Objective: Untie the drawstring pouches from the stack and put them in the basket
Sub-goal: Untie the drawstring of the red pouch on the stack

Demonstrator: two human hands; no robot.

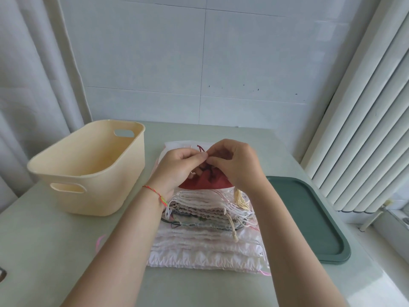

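Note:
A stack of flat drawstring pouches (208, 235), mostly pale pink and white with loose cords, lies on the table in front of me. On top of it sits a red pouch (203, 183) with a dark red drawstring (201, 149). My left hand (179, 167) and my right hand (234, 165) meet above the red pouch, and both pinch its drawstring between thumb and fingertips. The cream plastic basket (88, 173) stands to the left of the stack, with nothing visible inside it.
A dark green tray (309, 218) lies flat to the right of the stack. A white radiator (365, 129) rises at the right, a curtain (28, 85) hangs at the left. A pink cord (99, 240) lies on the table near my left forearm.

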